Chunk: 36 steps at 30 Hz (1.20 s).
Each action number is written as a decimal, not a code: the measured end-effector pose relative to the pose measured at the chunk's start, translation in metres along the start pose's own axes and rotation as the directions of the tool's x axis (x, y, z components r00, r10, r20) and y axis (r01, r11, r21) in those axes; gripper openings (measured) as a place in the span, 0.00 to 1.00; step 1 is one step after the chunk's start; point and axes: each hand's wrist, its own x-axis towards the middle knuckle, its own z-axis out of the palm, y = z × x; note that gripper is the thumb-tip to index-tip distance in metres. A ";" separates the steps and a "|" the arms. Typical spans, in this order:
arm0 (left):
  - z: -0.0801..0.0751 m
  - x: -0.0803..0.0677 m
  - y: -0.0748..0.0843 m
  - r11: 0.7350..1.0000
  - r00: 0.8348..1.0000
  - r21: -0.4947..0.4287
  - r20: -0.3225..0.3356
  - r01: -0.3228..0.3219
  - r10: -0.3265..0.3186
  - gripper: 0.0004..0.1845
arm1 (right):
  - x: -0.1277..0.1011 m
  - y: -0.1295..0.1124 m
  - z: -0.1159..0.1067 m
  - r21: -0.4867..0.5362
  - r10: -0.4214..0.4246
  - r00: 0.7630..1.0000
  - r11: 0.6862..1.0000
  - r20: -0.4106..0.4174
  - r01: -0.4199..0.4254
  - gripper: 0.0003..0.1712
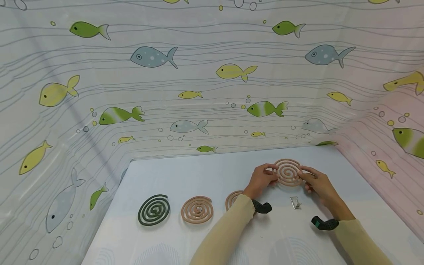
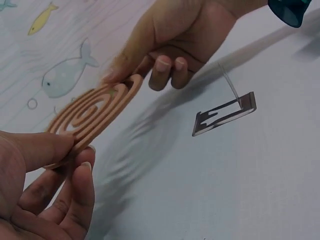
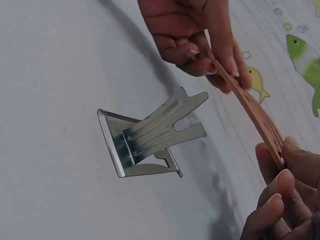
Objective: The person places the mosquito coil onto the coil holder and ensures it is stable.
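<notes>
Both hands hold a brown mosquito coil (image 1: pixel 288 173) up off the table, one at each side. My left hand (image 1: pixel 261 181) pinches its left edge between thumb and fingers, and my right hand (image 1: pixel 318 183) pinches the right edge. In the left wrist view the coil (image 2: pixel 106 116) is tilted and its shadow falls on the tabletop. Just below the hands lies a small metal coil stand (image 1: pixel 295 203). Its forked tongue (image 3: pixel 159 122) is bent up from the flat frame, as the right wrist view shows.
To the left on the white table (image 1: pixel 172 176) lie a dark green coil (image 1: pixel 154 210) and a brown coil (image 1: pixel 197 209). Another brown coil (image 1: pixel 232 200) is partly hidden by the left arm. A fish-patterned sheet (image 1: pixel 212 110) rises behind the table and along its sides.
</notes>
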 end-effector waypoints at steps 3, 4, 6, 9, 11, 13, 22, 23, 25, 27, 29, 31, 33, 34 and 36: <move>0.000 0.000 0.001 1.000 1.000 -0.018 0.008 -0.010 0.011 0.15 | 0.000 0.001 0.000 0.013 -0.031 0.999 0.999 0.005 0.031 0.29; 0.000 0.000 0.001 1.000 1.000 -0.024 0.012 -0.011 0.011 0.15 | 0.000 0.001 0.000 0.017 -0.038 0.999 0.999 0.006 0.038 0.27; 0.000 0.000 0.002 1.000 1.000 -0.028 0.021 -0.010 0.010 0.15 | 0.000 0.002 0.000 0.023 -0.049 0.999 0.999 0.005 0.048 0.24; -0.002 -0.001 0.001 1.000 0.999 -0.029 0.041 -0.007 0.008 0.16 | 0.000 0.001 0.000 0.023 -0.059 0.998 0.998 0.015 0.058 0.25; -0.003 -0.001 0.001 1.000 0.999 -0.025 0.047 -0.008 0.009 0.17 | -0.001 0.001 0.000 0.024 -0.060 0.998 0.998 0.019 0.060 0.26; -0.003 -0.002 0.001 1.000 0.999 -0.017 0.050 -0.006 0.007 0.17 | -0.001 0.000 0.000 0.029 -0.059 0.998 0.998 0.021 0.059 0.27; -0.002 -0.004 0.004 1.000 0.997 0.017 0.078 -0.005 0.003 0.16 | -0.001 0.002 -0.001 0.030 -0.063 0.998 0.998 0.017 0.062 0.27; -0.001 -0.004 0.005 1.000 0.997 0.021 0.077 -0.004 0.002 0.16 | -0.001 0.002 -0.001 0.029 -0.066 0.998 0.997 0.016 0.065 0.27; -0.001 -0.005 0.007 1.000 0.997 0.030 0.079 -0.002 0.000 0.16 | -0.003 0.001 -0.001 0.025 -0.064 0.998 0.998 0.012 0.064 0.27; 0.000 -0.006 0.007 0.999 0.997 0.032 0.081 -0.004 0.001 0.16 | -0.003 0.001 -0.001 0.015 -0.062 0.998 0.998 0.007 0.062 0.27; 0.000 -0.006 0.007 0.999 0.996 0.034 0.088 -0.006 0.003 0.16 | -0.004 0.001 -0.002 0.006 -0.057 0.998 0.998 0.005 0.057 0.26; 0.000 -0.006 0.007 0.999 0.996 0.038 0.092 -0.008 0.005 0.16 | -0.005 0.002 -0.002 -0.001 -0.051 0.999 0.999 0.000 0.051 0.26; 0.000 -0.006 0.006 0.999 0.995 0.050 0.100 -0.019 0.014 0.17 | -0.006 0.003 -0.003 -0.014 -0.051 0.999 0.999 -0.002 0.051 0.27; 0.000 -0.006 0.005 0.998 0.994 0.055 0.106 -0.024 0.018 0.17 | -0.006 0.003 -0.003 -0.020 -0.052 0.999 0.998 -0.007 0.052 0.27; 0.001 -0.006 0.005 0.997 0.993 0.066 0.111 -0.036 0.028 0.17 | -0.008 0.003 -0.003 -0.036 -0.056 0.998 0.998 -0.017 0.055 0.27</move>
